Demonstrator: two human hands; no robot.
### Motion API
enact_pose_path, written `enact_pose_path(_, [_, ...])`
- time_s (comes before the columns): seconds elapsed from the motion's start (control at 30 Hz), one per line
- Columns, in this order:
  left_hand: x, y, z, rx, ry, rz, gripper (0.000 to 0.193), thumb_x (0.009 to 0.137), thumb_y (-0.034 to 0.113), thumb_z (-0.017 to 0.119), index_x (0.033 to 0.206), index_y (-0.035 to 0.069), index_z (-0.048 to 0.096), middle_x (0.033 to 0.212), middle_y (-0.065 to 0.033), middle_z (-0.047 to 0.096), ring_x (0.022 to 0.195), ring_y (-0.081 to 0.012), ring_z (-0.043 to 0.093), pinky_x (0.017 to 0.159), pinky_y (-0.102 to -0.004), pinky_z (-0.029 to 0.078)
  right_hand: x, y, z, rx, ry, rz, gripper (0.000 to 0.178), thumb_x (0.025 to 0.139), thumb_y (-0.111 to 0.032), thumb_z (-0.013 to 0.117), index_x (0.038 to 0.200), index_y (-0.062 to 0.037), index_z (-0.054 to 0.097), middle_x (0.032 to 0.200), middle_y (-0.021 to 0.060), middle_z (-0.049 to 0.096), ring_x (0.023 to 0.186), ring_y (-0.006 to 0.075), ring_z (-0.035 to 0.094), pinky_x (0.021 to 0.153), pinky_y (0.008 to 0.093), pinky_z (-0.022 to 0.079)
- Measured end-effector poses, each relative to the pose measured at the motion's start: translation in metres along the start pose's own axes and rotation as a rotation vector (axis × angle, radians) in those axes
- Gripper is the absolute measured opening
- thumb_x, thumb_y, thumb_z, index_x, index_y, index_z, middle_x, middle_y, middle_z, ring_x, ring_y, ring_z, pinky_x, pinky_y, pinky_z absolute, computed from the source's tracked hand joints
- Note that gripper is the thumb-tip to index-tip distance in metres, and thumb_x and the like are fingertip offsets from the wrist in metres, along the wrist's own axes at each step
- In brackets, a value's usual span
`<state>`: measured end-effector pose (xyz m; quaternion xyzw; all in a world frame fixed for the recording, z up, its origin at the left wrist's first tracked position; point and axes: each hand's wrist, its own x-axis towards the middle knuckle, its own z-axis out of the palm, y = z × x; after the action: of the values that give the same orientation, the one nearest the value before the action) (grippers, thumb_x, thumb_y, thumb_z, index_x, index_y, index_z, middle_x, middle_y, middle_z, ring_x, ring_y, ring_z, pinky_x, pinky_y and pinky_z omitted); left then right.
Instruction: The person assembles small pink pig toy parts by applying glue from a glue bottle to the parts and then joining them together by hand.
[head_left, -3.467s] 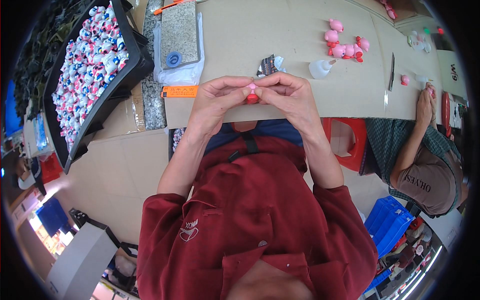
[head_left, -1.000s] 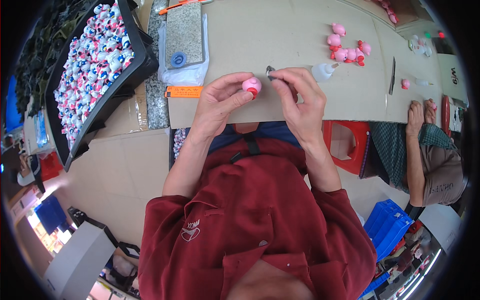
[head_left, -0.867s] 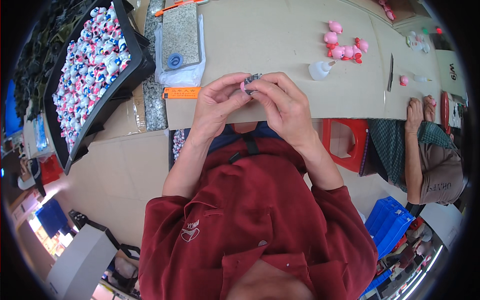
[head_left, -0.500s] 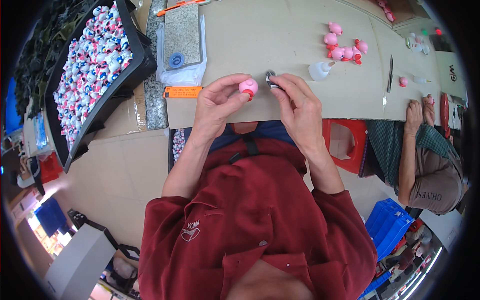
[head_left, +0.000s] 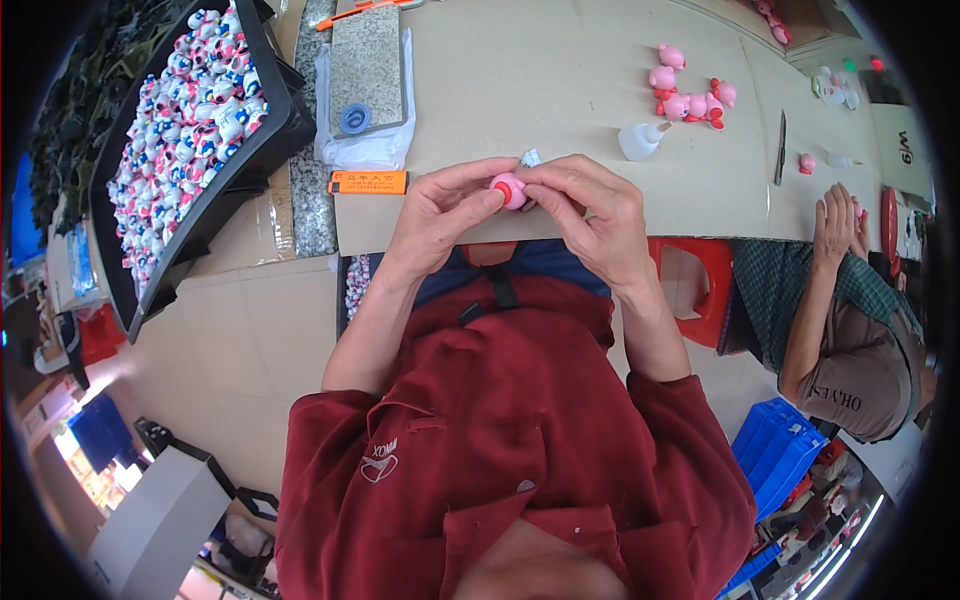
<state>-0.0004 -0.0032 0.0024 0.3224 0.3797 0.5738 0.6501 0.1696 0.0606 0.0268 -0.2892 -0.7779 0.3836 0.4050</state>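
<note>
My left hand (head_left: 440, 213) pinches a small round pink toy figure (head_left: 513, 190) with a red part, just above the table's near edge. Beside it, my right hand (head_left: 600, 213) is closed, its fingertips against the figure's right side. A small pale piece (head_left: 530, 158) with darker marks pokes out past the right fingertips; its kind is unclear, and the fingers cover the rest of it. To the right of my hands stands a white squeeze bottle (head_left: 640, 141) with a pointed tip. Several pink and red figures (head_left: 677, 106) lie in a group beyond the bottle.
At left, a black bin (head_left: 285, 130) is heaped with white, pink and blue pieces. A stone slab (head_left: 366, 70) carries a blue ring-shaped cap (head_left: 355, 119); an orange box (head_left: 368, 183) lies nearer. At right, a co-worker's hands (head_left: 832, 225) work beside a thin dark tool (head_left: 780, 148).
My right hand has moved left to meet the pink figure. The figure has been turned, its red part now facing left. The piece at my right fingers shows pale instead of dark.
</note>
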Motion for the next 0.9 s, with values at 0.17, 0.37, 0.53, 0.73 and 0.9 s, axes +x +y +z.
enact_pose_path(0.17, [-0.0016,0.0004,-0.0035,0.036,-0.048,-0.02,0.032,0.084,0.004,0.059,0.114,-0.003,0.056,0.104,-0.0112,0.062,0.095,-0.0152,0.059,0.087,-0.0284,0.047,0.0026,0.0011,-0.0056,-0.035,-0.093,-0.094,0.014,0.073,0.001,0.064,0.087,-0.001,0.065,0.074,0.0084,0.062,0.064,0.0199,0.061,0.055,0.0285,0.048])
enact_pose_path(0.37, [-0.0015,0.0054,-0.0017,0.035,-0.082,-0.041,0.031,0.083,0.002,0.059,0.113,-0.003,0.057,0.106,-0.0128,0.061,0.096,-0.0163,0.059,0.087,-0.029,0.047,0.0018,0.0059,-0.0046,-0.06,-0.098,-0.213,0.016,0.069,0.002,0.065,0.084,0.0003,0.064,0.076,0.0085,0.063,0.066,0.0213,0.062,0.056,0.0284,0.05])
enact_pose_path(0.53, [-0.001,0.0034,-0.0044,0.041,-0.097,-0.016,0.03,0.083,0.001,0.06,0.112,-0.002,0.058,0.109,-0.0134,0.06,0.096,-0.0166,0.059,0.087,-0.0285,0.048,0.0,0.0091,-0.0036,-0.056,-0.099,-0.231,0.018,0.068,0.003,0.065,0.085,-0.0003,0.064,0.077,0.0083,0.063,0.066,0.0215,0.062,0.057,0.0289,0.05])
enact_pose_path(0.73, [-0.0012,0.0025,-0.0071,0.033,-0.111,-0.021,0.03,0.082,0.001,0.06,0.112,-0.002,0.058,0.11,-0.0135,0.059,0.097,-0.0164,0.058,0.086,-0.0279,0.048,-0.0006,0.008,-0.0041,-0.06,-0.11,-0.24,0.022,0.065,0.005,0.065,0.086,-0.0007,0.064,0.079,0.009,0.063,0.068,0.0222,0.062,0.057,0.0296,0.05])
enact_pose_path(0.9, [-0.001,0.0029,-0.0068,0.043,-0.122,-0.014,0.03,0.082,0.0,0.059,0.112,-0.002,0.058,0.111,-0.0134,0.059,0.098,-0.0162,0.058,0.086,-0.0279,0.048,-0.0007,0.0053,-0.0053,-0.061,-0.12,-0.249,0.023,0.064,0.007,0.064,0.086,-0.0006,0.064,0.08,0.0094,0.063,0.069,0.0232,0.062,0.058,0.0305,0.051])
